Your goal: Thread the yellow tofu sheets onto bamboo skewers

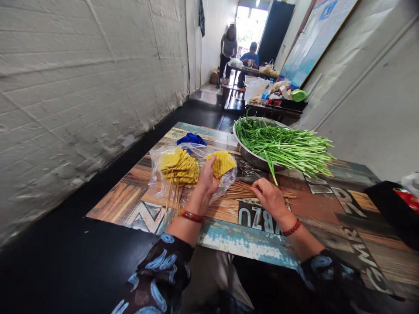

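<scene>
A yellow ridged slice is held up in my left hand, the thumb lying against its near edge. To the left, a pile of similar yellow slices rests on a clear plastic bag, with thin wooden sticks poking out toward me. My right hand is pinched at the ends of a bundle of loose wooden sticks on the patterned table. Whether a stick is between its fingertips is too small to tell.
A metal bowl heaped with long green stalks stands at the table's far side. Blue cloth lies behind the slices. A black item is at the right edge. Two people are at a farther table.
</scene>
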The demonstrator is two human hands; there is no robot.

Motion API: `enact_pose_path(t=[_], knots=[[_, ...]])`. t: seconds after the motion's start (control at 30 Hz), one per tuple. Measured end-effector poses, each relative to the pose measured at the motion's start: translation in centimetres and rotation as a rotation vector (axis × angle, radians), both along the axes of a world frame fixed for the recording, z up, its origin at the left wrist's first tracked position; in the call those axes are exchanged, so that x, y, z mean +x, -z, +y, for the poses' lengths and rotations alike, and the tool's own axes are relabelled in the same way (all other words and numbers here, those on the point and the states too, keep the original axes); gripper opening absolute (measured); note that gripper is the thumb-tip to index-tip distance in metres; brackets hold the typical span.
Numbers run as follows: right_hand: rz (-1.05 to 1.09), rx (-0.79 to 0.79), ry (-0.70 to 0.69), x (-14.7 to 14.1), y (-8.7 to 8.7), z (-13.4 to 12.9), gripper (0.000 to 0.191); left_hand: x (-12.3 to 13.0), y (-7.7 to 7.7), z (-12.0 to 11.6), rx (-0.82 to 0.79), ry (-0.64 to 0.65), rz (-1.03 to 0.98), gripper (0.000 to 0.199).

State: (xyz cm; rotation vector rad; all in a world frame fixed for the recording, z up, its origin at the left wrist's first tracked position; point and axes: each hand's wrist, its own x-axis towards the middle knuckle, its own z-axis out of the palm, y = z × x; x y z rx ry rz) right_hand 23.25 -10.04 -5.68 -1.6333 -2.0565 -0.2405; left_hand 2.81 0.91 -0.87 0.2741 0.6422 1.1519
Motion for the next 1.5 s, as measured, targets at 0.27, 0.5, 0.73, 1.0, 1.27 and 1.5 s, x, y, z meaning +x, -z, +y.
enact_pose_path(t=[0.27,0.5,0.73,1.0,1.27,1.5], knots=[[0.106,0.063,0.07,1.2,0.8,-0.7,0.031,0.0,-0.1,-0.1,0.007,-0.022,-0.02,0.02],[0.094,0.126,0.107,-0.2,0.1,0.4,0.03,0.2,0.3,-0.3,0.088,0.013,0.05,0.009],[0.732,0.02,-0.053,-3.4,-3.5,0.6,0.02,0.1,-0.5,-0.5,0.045,0.005,0.09,0.009],[1.307,-0.271,-0.235,-4.8,-3.0,-0.3,0.018,0.1,-0.3,-0.6,0.069,-0.007,0.147,0.009],[1.42,-0.529,-0.221,-4.0,-2.9,-1.2,0.024,0.0,-0.2,-0.3,0.037,0.061,0.122,0.012],[1.518,-0.488,-0.19,-4.4,-3.7,-1.2,0.023,0.1,-0.4,-0.6,0.021,0.158,0.066,0.025]])
